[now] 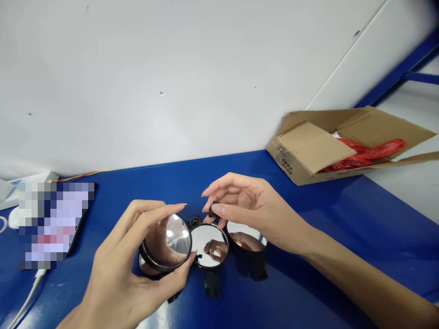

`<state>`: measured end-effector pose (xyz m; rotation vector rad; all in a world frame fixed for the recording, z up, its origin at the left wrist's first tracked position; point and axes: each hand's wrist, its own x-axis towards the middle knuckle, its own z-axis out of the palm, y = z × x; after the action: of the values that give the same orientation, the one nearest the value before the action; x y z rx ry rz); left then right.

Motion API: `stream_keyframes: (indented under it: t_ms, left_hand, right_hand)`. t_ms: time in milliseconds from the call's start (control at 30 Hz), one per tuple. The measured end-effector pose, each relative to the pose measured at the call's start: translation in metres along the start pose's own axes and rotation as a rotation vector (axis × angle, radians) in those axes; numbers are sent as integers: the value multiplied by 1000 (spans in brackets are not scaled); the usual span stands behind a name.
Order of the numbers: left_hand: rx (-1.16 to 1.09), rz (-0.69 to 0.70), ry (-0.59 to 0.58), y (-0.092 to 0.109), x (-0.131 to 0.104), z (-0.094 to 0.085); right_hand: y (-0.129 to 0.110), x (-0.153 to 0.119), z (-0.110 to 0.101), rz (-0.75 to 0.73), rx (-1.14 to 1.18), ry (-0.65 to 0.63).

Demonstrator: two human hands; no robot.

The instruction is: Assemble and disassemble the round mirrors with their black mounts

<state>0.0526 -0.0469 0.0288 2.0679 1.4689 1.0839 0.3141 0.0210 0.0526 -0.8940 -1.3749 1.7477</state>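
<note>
A round black-rimmed mirror (173,238) is held by its rim between the thumb and fingers of my left hand (137,256), its face tilted toward the camera. My right hand (248,205) pinches a small black piece (214,209) between thumb and fingers. Between the hands, a second round mirror (210,246) lies on the blue table, with a small black ridged part (195,222) behind it. A third mirror (247,237) lies partly under my right hand. Another mirror (147,267) shows partly beneath the held one.
An open cardboard box (298,155) with red plastic (370,153) inside stands at the back right of the blue table (164,180). At the left lie a phone (58,228), its screen pixelated, and a white cable (32,292). A white wall (206,82) rises behind.
</note>
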Motion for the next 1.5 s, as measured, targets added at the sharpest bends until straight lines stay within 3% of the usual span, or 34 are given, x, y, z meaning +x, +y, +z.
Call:
stream_keyframes:
  t_ms: [233, 533, 700, 967, 1300, 1500]
  left_hand:
    - [36, 28, -20, 4, -3, 0]
    - [105, 230, 32, 3, -4, 2]
    - [117, 243, 37, 2, -6, 6]
    - [126, 204, 34, 0, -7, 11]
    - [75, 160, 54, 7, -4, 5]
    - [-24, 160, -34, 15, -10, 16]
  right_hand:
    - [2, -6, 9, -3, -12, 157]
    - [3, -7, 18, 94, 150, 90]
    - [3, -8, 16, 122, 81, 86]
    - [7, -8, 23, 118, 44, 199]
    - [9, -5, 17, 132, 167, 69]
    - [10, -12, 30, 120, 122, 106]
